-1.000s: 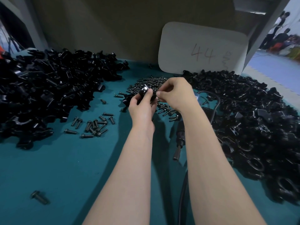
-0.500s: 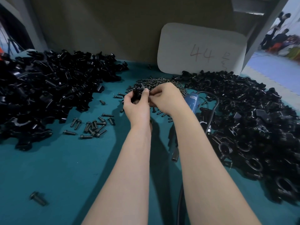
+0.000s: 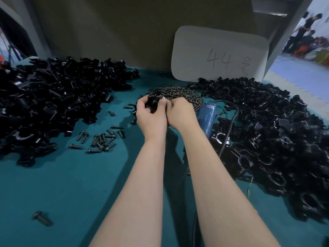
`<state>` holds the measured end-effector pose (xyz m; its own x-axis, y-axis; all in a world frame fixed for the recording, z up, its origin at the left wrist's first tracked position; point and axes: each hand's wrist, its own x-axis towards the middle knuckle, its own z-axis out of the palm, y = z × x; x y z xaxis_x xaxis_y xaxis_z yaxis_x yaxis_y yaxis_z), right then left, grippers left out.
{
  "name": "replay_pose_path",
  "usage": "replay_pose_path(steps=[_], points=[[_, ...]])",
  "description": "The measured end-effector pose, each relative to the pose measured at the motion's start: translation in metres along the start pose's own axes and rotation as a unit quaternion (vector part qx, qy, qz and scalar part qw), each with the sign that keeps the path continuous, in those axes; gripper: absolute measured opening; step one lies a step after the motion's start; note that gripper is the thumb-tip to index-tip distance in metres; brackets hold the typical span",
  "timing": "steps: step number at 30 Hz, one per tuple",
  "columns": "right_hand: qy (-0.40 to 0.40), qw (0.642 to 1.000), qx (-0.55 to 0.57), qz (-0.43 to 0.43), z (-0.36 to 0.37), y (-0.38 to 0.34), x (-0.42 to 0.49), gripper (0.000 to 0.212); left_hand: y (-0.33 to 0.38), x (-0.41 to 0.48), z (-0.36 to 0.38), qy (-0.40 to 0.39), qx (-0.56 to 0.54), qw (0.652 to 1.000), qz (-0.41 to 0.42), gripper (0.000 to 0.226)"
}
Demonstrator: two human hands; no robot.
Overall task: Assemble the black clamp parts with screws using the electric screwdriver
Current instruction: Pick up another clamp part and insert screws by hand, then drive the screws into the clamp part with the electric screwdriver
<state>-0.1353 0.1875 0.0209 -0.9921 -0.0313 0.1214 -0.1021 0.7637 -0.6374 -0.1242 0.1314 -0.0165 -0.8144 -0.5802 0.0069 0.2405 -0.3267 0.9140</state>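
Left grip (image 3: 151, 118) wraps the clamp (image 3: 153, 102); right grip (image 3: 181, 114) curls against it, hold unclear. Likely seating a screw; screwdriver (image 3: 207, 118) next.

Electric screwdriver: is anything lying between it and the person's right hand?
Nothing visible. The electric screwdriver lies uncovered just beside the right hand. That hand is busy, though, at the clamp part that the left hand grips.

White card (image 3: 219, 56), red "44" on it, leans on brown wall (image 3: 124, 24) at 1 o'clock. Teal mat (image 3: 62, 184) spans 6 to 9 o'clock. Blurred people (image 3: 302, 32) at 2 o'clock.
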Motion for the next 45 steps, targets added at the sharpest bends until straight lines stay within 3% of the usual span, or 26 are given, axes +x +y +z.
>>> replay_pose_path(steps=[5, 8, 11, 15, 19, 26, 34, 40, 45], points=[[-0.023, 0.997, 0.062, 0.030, -0.004, 0.001, -0.001, 0.042, 0.000, -0.003, 0.001, -0.008, 0.041, 0.998, 0.044, 0.023], [-0.008, 0.999, 0.030, 0.041, -0.013, 0.003, 0.001, 0.045, 0.000, -0.004, 0.003, -0.013, 0.050, 0.998, 0.039, 0.022], [0.029, 0.994, -0.061, 0.089, -0.039, 0.016, 0.005, 0.054, 0.003, -0.004, 0.004, -0.013, 0.009, 1.000, -0.017, 0.009], [-0.091, 0.970, -0.170, 0.150, -0.063, 0.031, -0.001, 0.079, 0.009, 0.000, 0.001, -0.013, -0.111, 0.986, -0.123, 0.016], [-0.124, 0.965, -0.189, 0.133, -0.066, 0.028, -0.005, 0.090, 0.012, -0.002, 0.000, -0.028, -0.162, 0.970, -0.178, 0.017], [-0.159, 0.965, -0.159, 0.136, -0.071, 0.030, -0.008, 0.084, 0.013, 0.001, -0.001, -0.035, -0.182, 0.959, -0.214, 0.019], [-0.095, 0.949, -0.233, 0.188, -0.034, 0.037, 0.001, 0.074, 0.010, -0.001, 0.000, -0.051, -0.173, 0.964, -0.197, 0.027], [-0.063, 0.970, -0.124, 0.199, -0.039, 0.045, 0.010, 0.058, 0.009, -0.003, 0.002, -0.053, -0.139, 0.973, -0.178, 0.024], [0.047, 0.984, 0.131, 0.108, -0.062, 0.040, 0.008, 0.027, 0.009, -0.003, 0.003, -0.044, -0.140, 0.974, -0.175, 0.022]])
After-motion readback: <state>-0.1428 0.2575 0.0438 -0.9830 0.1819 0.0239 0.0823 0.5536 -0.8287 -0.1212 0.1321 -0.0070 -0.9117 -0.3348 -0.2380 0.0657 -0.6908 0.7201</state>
